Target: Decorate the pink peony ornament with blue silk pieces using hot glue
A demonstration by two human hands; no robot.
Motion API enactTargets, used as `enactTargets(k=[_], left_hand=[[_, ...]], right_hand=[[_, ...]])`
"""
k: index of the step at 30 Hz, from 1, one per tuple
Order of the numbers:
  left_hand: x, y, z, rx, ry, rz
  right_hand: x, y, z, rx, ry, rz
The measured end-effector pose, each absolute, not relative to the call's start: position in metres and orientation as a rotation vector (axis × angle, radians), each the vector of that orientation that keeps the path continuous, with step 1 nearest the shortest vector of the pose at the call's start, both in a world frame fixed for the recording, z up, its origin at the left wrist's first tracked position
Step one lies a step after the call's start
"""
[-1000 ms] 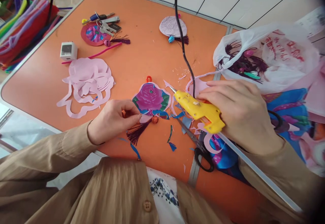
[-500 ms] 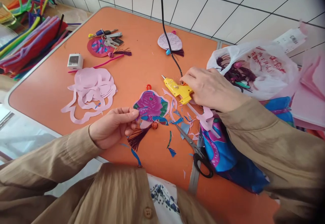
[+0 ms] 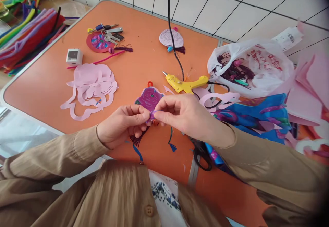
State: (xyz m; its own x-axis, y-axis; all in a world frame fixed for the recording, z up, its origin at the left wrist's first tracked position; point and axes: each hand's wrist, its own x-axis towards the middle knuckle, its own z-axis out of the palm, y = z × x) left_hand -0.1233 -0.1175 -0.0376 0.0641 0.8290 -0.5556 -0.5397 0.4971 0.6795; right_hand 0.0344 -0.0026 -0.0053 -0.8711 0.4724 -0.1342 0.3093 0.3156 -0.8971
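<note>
My left hand (image 3: 123, 122) and my right hand (image 3: 182, 117) meet at the middle of the table, fingertips almost touching. Between them they pinch a small purple piece of fabric (image 3: 152, 116). Just beneath lies a flower-shaped fabric ornament (image 3: 149, 96) with a purple rose and green leaves, partly covered by my fingers. It has a red loop (image 3: 149, 83) at the top and a dark tassel (image 3: 138, 139) below. Beyond my right hand a yellow glue gun (image 3: 177, 84) rests on its side. Black-handled scissors (image 3: 202, 156) lie nearer me, their blades mostly hidden by my right hand.
Pink cut-outs (image 3: 92, 79) lie to the left, near a white charger (image 3: 74, 56) and keys (image 3: 110, 35) on a round ornament. A pale ornament (image 3: 171, 38) is at the back. On the right are a plastic bag (image 3: 264, 60) with tassels and blue printed fabric (image 3: 257, 117).
My right hand has let go of the glue gun, which now lies on the table, and moved down and left to the fabric piece. My left hand has shifted slightly right.
</note>
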Motion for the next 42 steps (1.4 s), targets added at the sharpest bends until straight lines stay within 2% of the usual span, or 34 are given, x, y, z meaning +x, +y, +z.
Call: enactTargets(k=[3, 11, 14, 19, 24, 35, 42], left_hand=[[-0.126, -0.122, -0.034, 0.395, 1.126, 1.01], [-0.132, -0.124, -0.028, 0.708, 1.467, 0.817], [-0.136, -0.122, -0.028, 0.851, 1.501, 0.809], [-0.142, -0.119, -0.033, 1.1, 1.656, 0.725], [-0.142, -0.117, -0.038, 1.207, 1.696, 0.676], [-0.143, -0.115, -0.04, 1.236, 1.711, 0.676], [-0.143, -0.115, -0.039, 1.218, 1.683, 0.692]], right_hand=[[0.03, -0.004, -0.015, -0.756, -2.415, 1.723], [0.029, -0.005, -0.033, -0.774, -2.444, 1.759], [0.029, 0.002, -0.029, -0.739, -2.485, 1.559], [0.022, 0.013, -0.024, -0.559, -2.898, 0.895], [0.007, 0.014, -0.027, -0.389, -3.233, 0.563], [0.003, 0.01, -0.026, -0.294, -3.29, 0.31], [0.004, 0.009, -0.025, -0.302, -3.344, 0.383]])
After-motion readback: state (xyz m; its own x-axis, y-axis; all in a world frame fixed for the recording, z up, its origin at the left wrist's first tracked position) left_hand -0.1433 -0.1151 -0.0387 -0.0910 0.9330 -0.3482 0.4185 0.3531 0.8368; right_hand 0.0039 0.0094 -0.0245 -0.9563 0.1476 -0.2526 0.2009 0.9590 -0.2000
